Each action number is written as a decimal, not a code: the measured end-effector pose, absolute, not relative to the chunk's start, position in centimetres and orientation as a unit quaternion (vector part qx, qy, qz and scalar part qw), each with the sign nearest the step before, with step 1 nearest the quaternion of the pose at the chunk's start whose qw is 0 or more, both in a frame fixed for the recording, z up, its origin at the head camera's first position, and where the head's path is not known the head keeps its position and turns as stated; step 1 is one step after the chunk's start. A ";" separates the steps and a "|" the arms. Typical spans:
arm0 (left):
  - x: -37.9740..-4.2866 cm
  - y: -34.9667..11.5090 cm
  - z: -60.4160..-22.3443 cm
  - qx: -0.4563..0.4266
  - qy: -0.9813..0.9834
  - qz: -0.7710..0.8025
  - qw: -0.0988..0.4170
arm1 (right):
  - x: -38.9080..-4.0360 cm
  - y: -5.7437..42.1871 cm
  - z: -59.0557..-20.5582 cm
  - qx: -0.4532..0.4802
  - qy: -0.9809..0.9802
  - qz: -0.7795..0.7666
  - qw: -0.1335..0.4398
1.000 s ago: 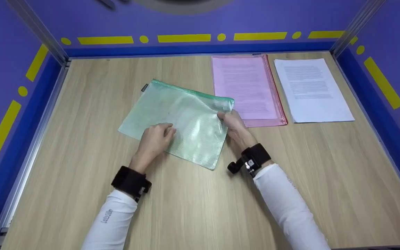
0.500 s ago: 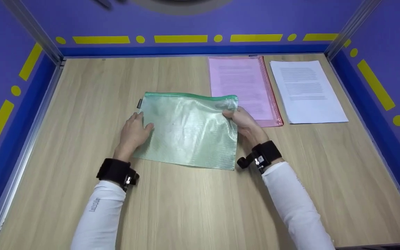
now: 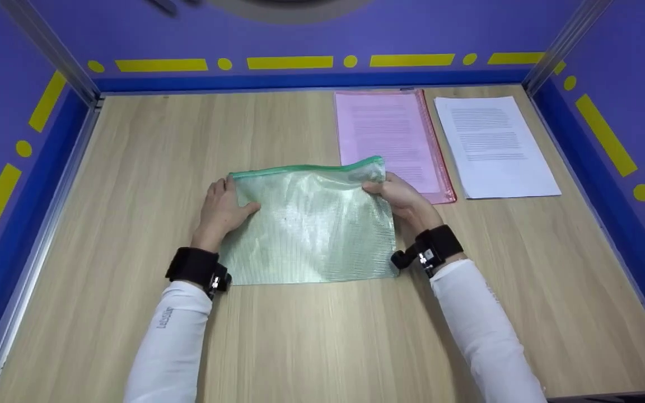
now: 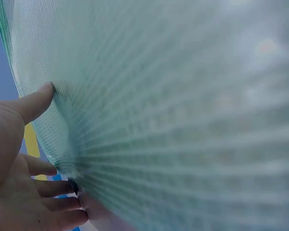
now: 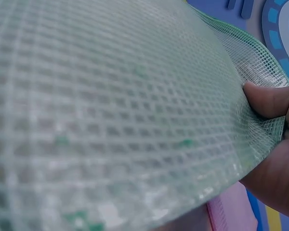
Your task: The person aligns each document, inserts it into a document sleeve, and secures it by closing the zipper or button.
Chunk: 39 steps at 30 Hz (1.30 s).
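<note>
A translucent green mesh zip pouch (image 3: 311,229) stands tilted in front of me, its green zipper edge on the far side. My right hand (image 3: 406,196) grips its right side near the top corner, thumb on the front face and the other fingers behind; in the right wrist view the mesh creases under the thumb (image 5: 269,100). At the left edge is my left hand (image 3: 221,210). Its thumb (image 4: 36,103) presses the front face, while its fingers (image 4: 60,204) extend fairly straight by the pouch's side and corner.
Behind the pouch on the right lies a pink zip pouch (image 3: 381,134) with printed pages inside, partly overlapped by my right hand and the green pouch. A stack of printed paper (image 3: 496,148) lies to its right. Purple walls (image 3: 300,39) enclose the wooden table (image 3: 311,341).
The green pouch has turned from slanted to nearly square and come toward me. My left hand has moved from its lower front to its left edge; the right hand keeps its grip.
</note>
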<state>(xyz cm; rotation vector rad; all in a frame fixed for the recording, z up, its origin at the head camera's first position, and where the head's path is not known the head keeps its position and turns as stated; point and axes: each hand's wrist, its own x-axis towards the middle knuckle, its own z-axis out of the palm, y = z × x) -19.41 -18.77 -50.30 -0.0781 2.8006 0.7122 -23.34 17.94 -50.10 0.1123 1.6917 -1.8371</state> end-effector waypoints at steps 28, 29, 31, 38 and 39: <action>-20.0 -16.9 -49.4 -0.130 0.879 0.449 0.099 | -23.9 19.7 -50.9 0.033 0.733 -0.616 0.285; -20.0 -16.9 -49.3 -0.131 0.876 0.454 0.095 | -23.9 19.8 -50.8 0.040 0.730 -0.620 0.285; -19.9 -16.9 -49.1 -0.135 0.872 0.462 0.089 | -23.8 20.0 -50.7 0.048 0.719 -0.633 0.282; -19.8 -17.0 -48.6 -0.168 0.840 0.510 0.080 | -23.2 20.4 -50.5 0.094 0.684 -0.660 0.296; -19.8 -17.0 -48.6 -0.173 0.836 0.514 0.077 | -23.1 20.4 -50.5 0.105 0.679 -0.662 0.300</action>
